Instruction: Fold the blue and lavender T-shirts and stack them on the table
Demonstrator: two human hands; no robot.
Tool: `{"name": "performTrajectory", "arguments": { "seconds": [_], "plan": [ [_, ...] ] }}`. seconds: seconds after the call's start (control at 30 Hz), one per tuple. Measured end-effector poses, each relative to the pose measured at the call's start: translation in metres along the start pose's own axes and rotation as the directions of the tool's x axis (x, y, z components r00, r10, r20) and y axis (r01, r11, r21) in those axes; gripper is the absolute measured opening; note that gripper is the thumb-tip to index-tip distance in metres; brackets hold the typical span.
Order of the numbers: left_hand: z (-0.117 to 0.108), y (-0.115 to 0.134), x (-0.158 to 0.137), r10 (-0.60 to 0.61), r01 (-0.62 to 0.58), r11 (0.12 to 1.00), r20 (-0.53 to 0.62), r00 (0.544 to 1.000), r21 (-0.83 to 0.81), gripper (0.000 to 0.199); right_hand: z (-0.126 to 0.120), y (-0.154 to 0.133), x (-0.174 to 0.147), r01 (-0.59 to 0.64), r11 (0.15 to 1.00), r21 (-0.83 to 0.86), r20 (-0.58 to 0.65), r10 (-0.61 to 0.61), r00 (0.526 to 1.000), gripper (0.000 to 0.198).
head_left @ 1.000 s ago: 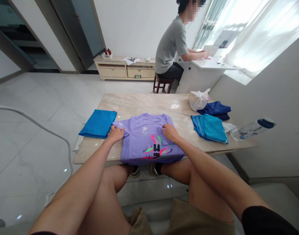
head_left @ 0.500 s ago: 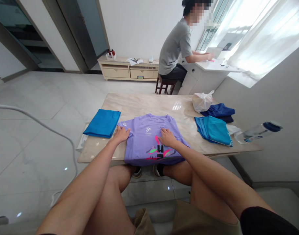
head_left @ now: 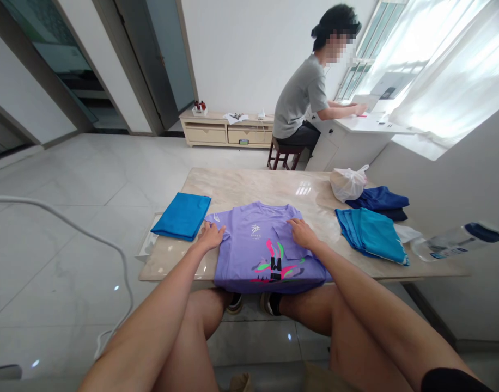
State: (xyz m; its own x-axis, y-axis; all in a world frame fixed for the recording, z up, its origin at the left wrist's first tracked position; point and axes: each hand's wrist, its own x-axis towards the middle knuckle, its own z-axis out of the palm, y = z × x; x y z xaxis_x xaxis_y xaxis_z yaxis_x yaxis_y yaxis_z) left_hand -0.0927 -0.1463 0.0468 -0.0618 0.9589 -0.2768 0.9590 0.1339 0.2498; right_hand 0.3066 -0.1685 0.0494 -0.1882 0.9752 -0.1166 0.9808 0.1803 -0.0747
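A purple T-shirt with a white chest logo and a pink, green and black print lies face up on the table, neckline away from me. Its lower part hangs over the near edge. My left hand rests on the left-side sleeve, fingers apart. On the opposite side, my right hand touches the shirt near the shoulder, fingers extended. The right-side sleeve appears turned inward, lying flat over the front beside that hand. A folded blue cloth lies to the left of the shirt.
On the marble-topped table, a white plastic bag, dark blue clothing, folded teal clothing and a clear water bottle stand to the right. A person sits at a white desk beyond. A cable loops at left.
My right hand has shifted right across the chest, uncovering the turned-in sleeve and more of the print. My left hand stays at its sleeve. The camera view has moved slightly.
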Motion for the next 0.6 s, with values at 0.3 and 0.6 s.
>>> {"name": "performTrajectory", "arguments": {
  "seconds": [0.3,0.6],
  "plan": [
    [0.006,0.003,0.001,0.007,-0.007,1.000,0.000,1.000,0.016,0.070,-0.016,0.000,0.017,0.067,0.992,-0.103,0.102,-0.057,0.993,0.032],
    [0.004,0.010,-0.001,0.004,-0.004,0.999,0.002,1.000,0.054,0.068,-0.021,-0.032,0.019,-0.236,0.972,-0.014,-0.068,0.235,0.970,0.044]
  ]
}}
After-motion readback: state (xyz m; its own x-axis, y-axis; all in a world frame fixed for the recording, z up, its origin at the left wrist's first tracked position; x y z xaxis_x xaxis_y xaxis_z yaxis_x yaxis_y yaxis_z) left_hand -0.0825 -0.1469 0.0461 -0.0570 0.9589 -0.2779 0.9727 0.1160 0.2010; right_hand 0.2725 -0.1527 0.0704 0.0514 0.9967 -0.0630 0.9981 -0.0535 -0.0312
